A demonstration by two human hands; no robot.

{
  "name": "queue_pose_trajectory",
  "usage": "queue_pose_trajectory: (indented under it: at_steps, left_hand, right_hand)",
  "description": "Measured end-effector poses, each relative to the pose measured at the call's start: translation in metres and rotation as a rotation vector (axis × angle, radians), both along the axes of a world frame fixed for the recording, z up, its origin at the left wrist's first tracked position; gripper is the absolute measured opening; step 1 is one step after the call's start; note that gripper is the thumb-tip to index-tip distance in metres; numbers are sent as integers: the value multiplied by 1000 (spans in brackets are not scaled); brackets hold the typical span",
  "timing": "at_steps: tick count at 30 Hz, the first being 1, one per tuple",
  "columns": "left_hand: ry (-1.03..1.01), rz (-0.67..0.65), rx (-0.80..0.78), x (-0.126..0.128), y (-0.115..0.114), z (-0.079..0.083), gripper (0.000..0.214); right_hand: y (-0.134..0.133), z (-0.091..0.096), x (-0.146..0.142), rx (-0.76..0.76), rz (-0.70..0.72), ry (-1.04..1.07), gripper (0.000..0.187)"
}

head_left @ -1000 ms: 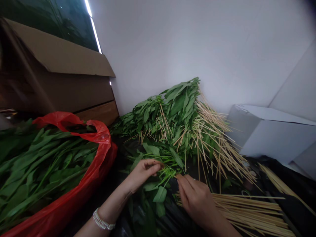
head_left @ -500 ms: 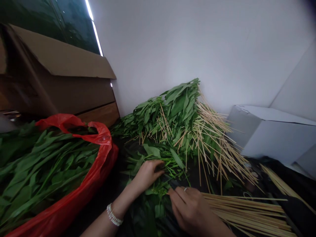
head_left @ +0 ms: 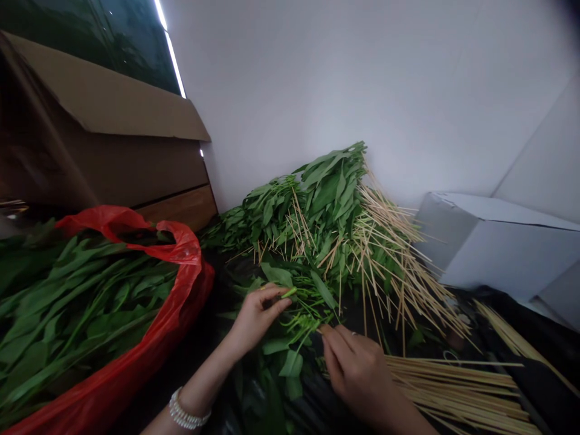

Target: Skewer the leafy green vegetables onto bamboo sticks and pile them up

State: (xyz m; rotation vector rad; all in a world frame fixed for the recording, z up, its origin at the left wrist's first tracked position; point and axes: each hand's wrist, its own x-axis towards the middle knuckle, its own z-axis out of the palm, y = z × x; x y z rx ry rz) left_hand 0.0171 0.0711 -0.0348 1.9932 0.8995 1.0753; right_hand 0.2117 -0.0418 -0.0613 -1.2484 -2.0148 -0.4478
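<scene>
My left hand (head_left: 258,317), with a white beaded bracelet at the wrist, is closed in a pinch on a short green stem (head_left: 289,292). To its right, my right hand (head_left: 357,362) is closed on a thin bamboo skewer (head_left: 322,330), whose tip pokes out past the fingers toward green stems (head_left: 302,323). Whether those stems are threaded on the skewer cannot be made out. Loose leafy greens (head_left: 290,364) lie beneath and between both hands. A bundle of bare bamboo skewers (head_left: 457,386) lies beside my right hand.
At left stands a red plastic bag (head_left: 188,290) full of leafy greens. A pile of skewered greens (head_left: 335,187) leans against the wall, sticks pointing right. A cardboard box (head_left: 136,163) is at back left, a white box (head_left: 507,248) at right. Black plastic covers the work surface.
My left hand has moved a little left and up, now showing a green stem in its pinch. My right hand has shifted slightly right and up, with the skewer's tip more visible.
</scene>
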Motion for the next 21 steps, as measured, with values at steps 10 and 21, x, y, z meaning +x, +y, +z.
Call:
queue_pose_trajectory:
  at_steps: [10,21]
  left_hand:
    - [153,56,100,2,-10,3,26]
    - [0,-17,-62,6,-11,-1,26]
  right_hand:
    - [2,-2,3,-6,-32,60,23]
    - [4,-5,4,-62,-21,132,22]
